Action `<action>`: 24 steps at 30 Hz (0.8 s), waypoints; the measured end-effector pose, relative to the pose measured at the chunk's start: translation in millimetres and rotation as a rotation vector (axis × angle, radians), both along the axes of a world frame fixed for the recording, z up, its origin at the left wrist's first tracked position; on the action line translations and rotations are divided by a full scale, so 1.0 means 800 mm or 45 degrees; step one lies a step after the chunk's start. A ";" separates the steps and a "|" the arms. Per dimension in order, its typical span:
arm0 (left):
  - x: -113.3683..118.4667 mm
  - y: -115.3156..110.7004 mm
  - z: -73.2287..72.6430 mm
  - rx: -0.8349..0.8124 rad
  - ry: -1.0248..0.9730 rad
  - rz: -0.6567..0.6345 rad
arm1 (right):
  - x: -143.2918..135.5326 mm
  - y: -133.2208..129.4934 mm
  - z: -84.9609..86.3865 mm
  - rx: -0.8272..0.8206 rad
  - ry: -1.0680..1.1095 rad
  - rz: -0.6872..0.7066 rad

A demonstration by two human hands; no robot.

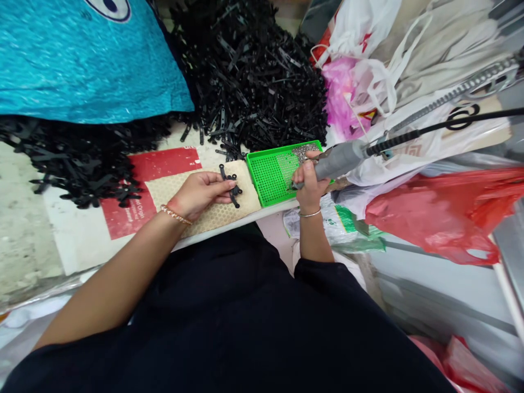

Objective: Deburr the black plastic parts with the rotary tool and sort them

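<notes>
Between the fingertips and thumb of my left hand (204, 192) is a small black plastic part (234, 191) with several short arms and round ends. It is held above a beige textured mat (241, 215). My right hand (309, 185) is wrapped around a grey power screwdriver (341, 161), whose cable runs off to the right. The screwdriver's tip points left, over a green perforated tray (266, 177). Small metal screws (303, 150) lie heaped at the tray's far right corner, partly behind my right hand.
A large pile of black plastic parts (254, 71) covers the back of the table, with another pile (82, 158) at the left. A blue sack (94, 60) lies over the left pile. Red bag (442, 213) and pink bag (344, 98) crowd the right side.
</notes>
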State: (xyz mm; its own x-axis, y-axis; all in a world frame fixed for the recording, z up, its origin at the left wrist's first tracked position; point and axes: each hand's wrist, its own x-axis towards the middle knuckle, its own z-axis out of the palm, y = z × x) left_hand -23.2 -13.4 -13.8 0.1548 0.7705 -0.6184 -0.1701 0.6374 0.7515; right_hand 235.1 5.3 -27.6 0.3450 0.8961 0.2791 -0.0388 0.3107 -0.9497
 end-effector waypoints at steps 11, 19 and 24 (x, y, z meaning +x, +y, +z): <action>-0.002 0.000 -0.004 0.026 -0.014 -0.028 | 0.000 0.002 0.001 -0.045 -0.033 -0.053; -0.003 0.000 -0.005 0.029 -0.003 -0.042 | 0.000 -0.002 0.002 -0.074 -0.019 -0.021; -0.002 0.001 -0.005 0.031 0.004 -0.042 | -0.002 -0.002 0.000 -0.110 -0.041 -0.030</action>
State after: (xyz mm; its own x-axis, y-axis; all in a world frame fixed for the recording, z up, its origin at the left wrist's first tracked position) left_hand -25.1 -12.8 -17.5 0.1784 0.7799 -0.5999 -0.1471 0.6240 0.7675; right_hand 233.1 3.5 -27.6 0.3585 0.9091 0.2121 -0.0013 0.2277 -0.9737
